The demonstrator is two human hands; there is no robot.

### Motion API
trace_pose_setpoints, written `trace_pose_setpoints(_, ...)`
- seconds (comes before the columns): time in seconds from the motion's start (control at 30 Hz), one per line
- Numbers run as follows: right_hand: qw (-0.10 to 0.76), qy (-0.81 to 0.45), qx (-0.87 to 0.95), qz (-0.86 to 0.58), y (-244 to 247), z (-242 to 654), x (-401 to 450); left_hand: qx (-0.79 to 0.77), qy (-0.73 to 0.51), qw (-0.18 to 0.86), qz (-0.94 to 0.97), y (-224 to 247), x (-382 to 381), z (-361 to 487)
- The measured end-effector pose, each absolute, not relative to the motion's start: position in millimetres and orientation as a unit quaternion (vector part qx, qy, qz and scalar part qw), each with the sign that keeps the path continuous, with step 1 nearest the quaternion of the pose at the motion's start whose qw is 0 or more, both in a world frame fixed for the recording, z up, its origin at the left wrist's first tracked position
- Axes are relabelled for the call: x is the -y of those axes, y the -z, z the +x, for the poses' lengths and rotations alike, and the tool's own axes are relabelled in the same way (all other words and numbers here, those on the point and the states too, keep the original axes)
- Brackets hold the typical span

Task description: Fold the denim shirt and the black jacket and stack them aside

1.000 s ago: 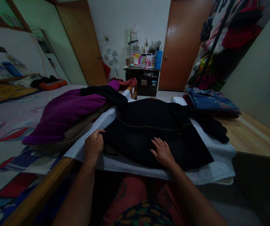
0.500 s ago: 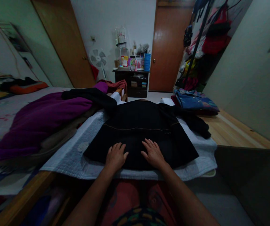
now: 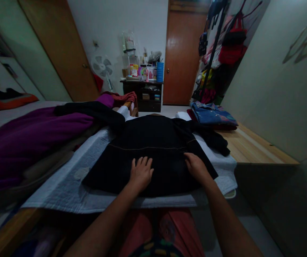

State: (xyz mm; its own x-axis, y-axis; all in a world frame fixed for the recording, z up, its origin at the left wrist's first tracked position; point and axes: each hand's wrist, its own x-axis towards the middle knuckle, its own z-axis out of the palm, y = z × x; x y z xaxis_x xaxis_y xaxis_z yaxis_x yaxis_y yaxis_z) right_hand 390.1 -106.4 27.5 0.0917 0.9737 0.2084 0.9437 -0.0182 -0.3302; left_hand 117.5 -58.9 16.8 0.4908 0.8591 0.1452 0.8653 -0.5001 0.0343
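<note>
A white fan (image 3: pixel 102 66) stands near a dark cabinet (image 3: pixel 142 95) with a blue container (image 3: pixel 160 72) on top. Folded clothes (image 3: pixel 212 114), a denim-blue piece uppermost, lie on the wooden surface (image 3: pixel 260 146) at right. Purple fabric (image 3: pixel 39 134) lies at left. Red bags (image 3: pixel 231 53) hang beyond, beside a closed brown door (image 3: pixel 181 57).

No readable txt, nos., labels, brands or signs, any pkg print too blurry

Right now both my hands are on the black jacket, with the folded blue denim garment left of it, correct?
No, the head view shows the folded blue denim garment on the right; your left hand and right hand are on the black jacket.
</note>
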Motion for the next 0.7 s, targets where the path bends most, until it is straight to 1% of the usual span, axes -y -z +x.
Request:
trace_pose_setpoints(0.07, 0.22, 0.044, 0.625, -0.748, -40, 400, 106, 0.455, 0.086, 0.011, -0.886, -11, 57, 136)
trace_pose_setpoints(0.1, 0.211, 0.073, 0.592, -0.774, -45, 404, 106, 0.44, 0.084, 0.0, -0.894, -6, 56, 144)
trace_pose_setpoints(0.17, 0.166, 0.09, 0.534, -0.824, -51, 411, 107, 0.427, 0.071, -0.03, -0.901, 3, 55, 157)
trace_pose_setpoints(0.27, 0.105, 0.071, 0.497, -0.858, -52, 419, 108, 0.433, 0.056, -0.074, -0.897, 16, 54, 165)
trace_pose_setpoints(0.37, 0.078, 0.024, 0.475, -0.876, -52, 429, 108, 0.436, 0.049, -0.093, -0.894, 23, 54, 165)
trace_pose_setpoints(0.5, 0.07, -0.038, 0.491, -0.868, -55, 442, 108, 0.438, 0.047, -0.092, -0.893, 23, 54, 163)
trace_pose_setpoints(0.7, 0.073, -0.017, 0.507, -0.859, -59, 444, 109, 0.443, 0.042, -0.084, -0.892, 24, 54, 164)
